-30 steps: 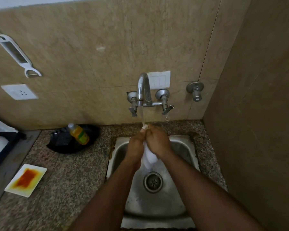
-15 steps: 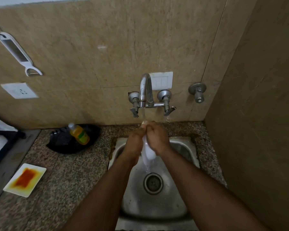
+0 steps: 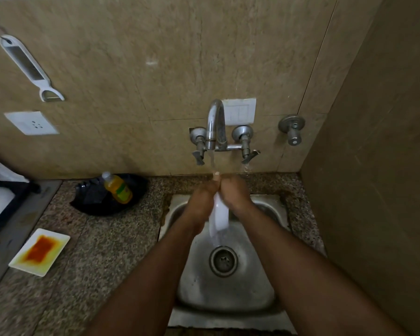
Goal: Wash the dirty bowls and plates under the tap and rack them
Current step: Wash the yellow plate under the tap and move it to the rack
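White plate edge-on between left hand and right hand, both gripping it under tap.

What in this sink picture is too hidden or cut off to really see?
Only the head view exists.
- White dish: the left hand and right hand cover most of it, so its shape and cleanliness are unclear.
- Rack: cut off by the left edge.
- Bottle label: too small to read.
- Black thing under the bottle: too dark to identify.
- Sink front: partly hidden by the forearms.
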A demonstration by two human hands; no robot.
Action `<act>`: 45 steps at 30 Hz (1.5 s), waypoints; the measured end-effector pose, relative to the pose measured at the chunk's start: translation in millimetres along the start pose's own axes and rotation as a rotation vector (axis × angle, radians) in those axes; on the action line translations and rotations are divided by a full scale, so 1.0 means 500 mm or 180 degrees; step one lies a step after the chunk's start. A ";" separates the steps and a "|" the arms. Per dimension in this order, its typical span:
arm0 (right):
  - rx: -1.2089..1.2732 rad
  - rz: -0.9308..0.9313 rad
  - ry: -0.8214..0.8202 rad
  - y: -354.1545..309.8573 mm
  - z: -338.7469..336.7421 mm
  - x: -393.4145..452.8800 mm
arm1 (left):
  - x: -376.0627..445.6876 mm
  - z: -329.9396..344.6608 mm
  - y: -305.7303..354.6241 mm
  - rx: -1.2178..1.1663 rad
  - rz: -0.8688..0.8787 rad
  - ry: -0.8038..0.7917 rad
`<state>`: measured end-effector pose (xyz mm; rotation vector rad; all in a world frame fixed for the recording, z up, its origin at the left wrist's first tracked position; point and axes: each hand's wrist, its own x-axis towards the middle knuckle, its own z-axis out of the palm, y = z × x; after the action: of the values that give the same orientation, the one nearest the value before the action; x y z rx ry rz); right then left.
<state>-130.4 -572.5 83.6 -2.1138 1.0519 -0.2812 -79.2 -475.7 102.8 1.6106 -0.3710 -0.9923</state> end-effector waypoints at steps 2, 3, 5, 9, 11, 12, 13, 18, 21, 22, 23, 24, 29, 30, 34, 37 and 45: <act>-0.0149 -0.0361 0.0375 -0.002 0.000 -0.007 | 0.001 -0.003 0.005 -0.0606 -0.0232 -0.0010; -0.0024 -0.0615 0.0583 -0.005 0.004 -0.024 | 0.003 -0.007 0.015 -0.0837 -0.0354 -0.0016; -0.0289 -0.1364 0.0785 -0.001 0.028 -0.058 | 0.017 -0.022 0.039 -0.1161 -0.0522 -0.0024; 0.0045 -0.1268 0.0634 0.015 0.057 -0.058 | 0.024 -0.027 0.044 -0.0431 -0.0404 0.0309; 0.0366 -0.0448 0.0476 0.002 0.035 -0.029 | 0.005 -0.020 0.022 0.0169 0.0004 0.0321; 0.0386 -0.0096 0.0276 -0.007 0.017 -0.016 | -0.008 -0.013 0.013 0.0142 0.0092 0.0224; 0.0358 0.0143 0.0135 -0.012 0.003 -0.008 | -0.021 -0.006 0.008 0.0054 0.0100 0.0173; 0.0463 -0.0343 0.0358 -0.028 0.002 -0.059 | 0.003 -0.024 0.017 -0.0915 -0.0505 0.0037; -0.0093 -0.0988 0.0408 -0.014 0.030 -0.088 | 0.021 -0.038 0.038 -0.1060 -0.0782 0.0054; -0.0082 -0.1036 0.0394 -0.007 0.030 -0.082 | 0.019 -0.035 0.040 -0.0910 -0.0762 0.0133; -0.0029 -0.1063 0.0419 -0.002 0.027 -0.073 | 0.019 -0.033 0.036 -0.0698 -0.0697 0.0233; 0.0131 -0.0929 0.0415 -0.003 0.020 -0.063 | 0.017 -0.032 0.029 -0.0490 -0.0577 0.0274; -0.0048 -0.0059 0.0035 -0.017 -0.015 -0.004 | -0.014 -0.014 0.009 -0.0459 -0.0319 0.0232; -0.0188 -0.0181 0.0088 -0.027 -0.016 -0.014 | -0.016 -0.015 0.015 -0.0623 -0.0415 0.0302; -0.0352 -0.0957 0.0472 -0.030 0.022 -0.068 | 0.002 -0.022 0.056 -0.0758 -0.0596 0.0333; -0.0032 -0.1130 0.0500 -0.009 0.028 -0.075 | -0.002 -0.020 0.058 -0.0399 -0.0421 0.0452; 0.0695 0.0307 0.0006 -0.009 0.001 -0.027 | -0.029 -0.011 0.012 -0.0656 -0.0280 0.0300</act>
<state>-136.3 -560.3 88.0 -1.8634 1.0702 -0.3351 -82.0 -464.1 113.9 1.4896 -0.1298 -0.9835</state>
